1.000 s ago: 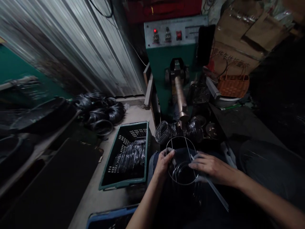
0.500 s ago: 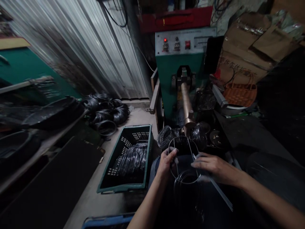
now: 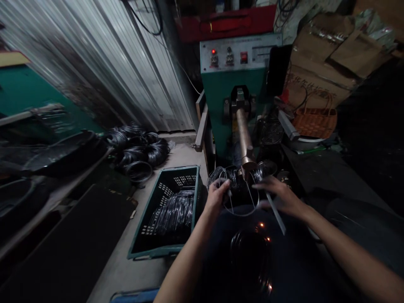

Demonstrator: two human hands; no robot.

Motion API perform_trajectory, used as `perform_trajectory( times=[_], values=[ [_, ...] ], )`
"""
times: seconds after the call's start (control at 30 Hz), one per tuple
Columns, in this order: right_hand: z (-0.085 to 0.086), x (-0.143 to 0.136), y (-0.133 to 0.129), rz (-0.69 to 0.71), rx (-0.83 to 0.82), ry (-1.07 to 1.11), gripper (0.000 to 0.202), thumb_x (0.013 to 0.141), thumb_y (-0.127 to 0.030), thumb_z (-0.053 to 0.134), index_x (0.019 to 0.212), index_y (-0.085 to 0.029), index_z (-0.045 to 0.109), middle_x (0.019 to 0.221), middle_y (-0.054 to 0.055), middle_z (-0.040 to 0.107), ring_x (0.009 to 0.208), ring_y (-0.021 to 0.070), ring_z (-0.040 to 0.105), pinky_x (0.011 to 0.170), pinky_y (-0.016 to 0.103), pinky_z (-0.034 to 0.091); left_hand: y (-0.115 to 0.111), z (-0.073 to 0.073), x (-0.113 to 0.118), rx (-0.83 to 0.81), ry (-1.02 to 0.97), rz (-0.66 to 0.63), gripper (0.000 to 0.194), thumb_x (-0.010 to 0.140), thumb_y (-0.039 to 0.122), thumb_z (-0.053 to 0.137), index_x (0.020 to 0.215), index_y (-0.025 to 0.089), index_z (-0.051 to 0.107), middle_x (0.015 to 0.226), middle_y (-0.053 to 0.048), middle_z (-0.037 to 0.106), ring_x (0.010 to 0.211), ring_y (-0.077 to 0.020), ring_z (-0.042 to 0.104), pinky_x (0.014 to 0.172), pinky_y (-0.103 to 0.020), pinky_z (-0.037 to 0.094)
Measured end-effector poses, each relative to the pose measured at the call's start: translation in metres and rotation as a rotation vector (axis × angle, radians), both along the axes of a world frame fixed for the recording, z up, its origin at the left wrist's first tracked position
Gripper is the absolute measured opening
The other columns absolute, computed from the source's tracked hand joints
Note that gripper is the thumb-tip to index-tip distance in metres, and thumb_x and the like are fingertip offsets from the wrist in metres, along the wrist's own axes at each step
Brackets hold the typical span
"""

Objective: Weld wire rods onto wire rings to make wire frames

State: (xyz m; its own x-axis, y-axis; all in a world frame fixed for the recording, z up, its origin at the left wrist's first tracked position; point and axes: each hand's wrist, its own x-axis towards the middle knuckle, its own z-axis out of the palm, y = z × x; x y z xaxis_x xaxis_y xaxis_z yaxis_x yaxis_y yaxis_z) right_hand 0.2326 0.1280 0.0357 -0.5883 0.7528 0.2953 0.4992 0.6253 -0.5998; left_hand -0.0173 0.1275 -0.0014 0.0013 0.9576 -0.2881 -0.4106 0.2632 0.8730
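A thin wire ring (image 3: 241, 215) with straight wires across it is up at the tip of the copper-coloured machine arm (image 3: 245, 136). My left hand (image 3: 217, 192) is closed on the ring's left side. At the ring's right side, my right hand (image 3: 280, 195) is blurred; a bundle of straight rods (image 3: 277, 216) sticks out below its fingers, held in that hand. Small orange sparks glow below the ring, over dark wire rings (image 3: 249, 246) near my lap. Behind the arm rises the green machine (image 3: 217, 92) with a lit red lamp.
To the left, a green crate (image 3: 160, 252) holds many wire pieces. Coils of dark wire (image 3: 139, 147) lie on the floor beyond it. A blue crate edge (image 3: 135, 296) shows at the bottom. Right of the machine are a wicker basket (image 3: 315, 122) and cardboard (image 3: 318, 80).
Both hands have moved the ring forward and up to the machine arm's tip. Sparks have appeared below it. The rods have swung with my right hand, and the view has shifted slightly.
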Motion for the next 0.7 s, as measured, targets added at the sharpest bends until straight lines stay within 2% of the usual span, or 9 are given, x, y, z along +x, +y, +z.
perform_trajectory(
  times=[0.07,0.13,0.23,0.37,0.53,0.7],
  values=[
    [-0.005,-0.005,0.026,-0.210,-0.176,0.194,0.036,0.076,-0.047,0.071,0.100,-0.021,0.069,0.094,0.006,0.067,0.089,0.0227,0.062,0.080,0.035,0.049,0.025,0.002,-0.003,0.056,-0.011,0.017,0.039,0.060,0.042,0.079,0.073,0.016,0.054,0.046,0.006,0.051,0.031,-0.0035,0.037,0.033,-0.016,0.024],
    [-0.009,-0.014,0.049,-0.293,-0.332,0.300,0.035,0.077,-0.051,0.066,0.084,-0.017,0.069,0.076,0.004,0.066,0.071,0.0191,0.060,0.065,0.029,0.048,0.047,0.004,-0.004,0.116,-0.034,0.029,0.039,0.060,0.042,0.079,0.073,0.016,0.053,0.045,0.007,0.050,0.029,-0.0033,0.035,0.032,-0.016,0.023],
    [-0.012,-0.030,0.070,-0.274,-0.411,0.335,0.037,0.079,-0.051,0.060,0.072,-0.015,0.064,0.061,0.000,0.059,0.055,0.0132,0.052,0.052,0.024,0.040,0.068,0.004,-0.007,0.164,-0.059,0.032,0.039,0.060,0.042,0.079,0.074,0.017,0.052,0.044,0.008,0.048,0.029,-0.0030,0.033,0.031,-0.016,0.021],
    [-0.009,-0.041,0.081,-0.282,-0.434,0.369,0.032,0.076,-0.046,0.061,0.066,-0.015,0.060,0.055,-0.003,0.052,0.051,0.0109,0.046,0.049,0.023,0.033,0.083,0.000,-0.012,0.181,-0.052,0.038,0.038,0.061,0.042,0.078,0.074,0.017,0.052,0.044,0.007,0.049,0.028,-0.0032,0.033,0.031,-0.016,0.020],
    [-0.007,-0.044,0.089,-0.279,-0.416,0.391,0.029,0.072,-0.042,0.063,0.061,-0.016,0.057,0.055,-0.003,0.050,0.054,0.0111,0.045,0.052,0.023,0.032,0.092,-0.004,-0.017,0.195,-0.039,0.041,0.039,0.061,0.044,0.077,0.074,0.017,0.052,0.043,0.007,0.050,0.028,-0.0036,0.033,0.031,-0.016,0.020],
    [-0.007,-0.050,0.088,-0.265,-0.445,0.425,0.036,0.076,-0.046,0.059,0.057,-0.017,0.052,0.051,-0.004,0.047,0.050,0.0094,0.042,0.050,0.023,0.033,0.090,0.000,-0.015,0.185,-0.027,0.041,0.039,0.062,0.044,0.077,0.077,0.015,0.055,0.045,0.006,0.052,0.029,-0.0026,0.034,0.031,-0.015,0.017]
  ],
)
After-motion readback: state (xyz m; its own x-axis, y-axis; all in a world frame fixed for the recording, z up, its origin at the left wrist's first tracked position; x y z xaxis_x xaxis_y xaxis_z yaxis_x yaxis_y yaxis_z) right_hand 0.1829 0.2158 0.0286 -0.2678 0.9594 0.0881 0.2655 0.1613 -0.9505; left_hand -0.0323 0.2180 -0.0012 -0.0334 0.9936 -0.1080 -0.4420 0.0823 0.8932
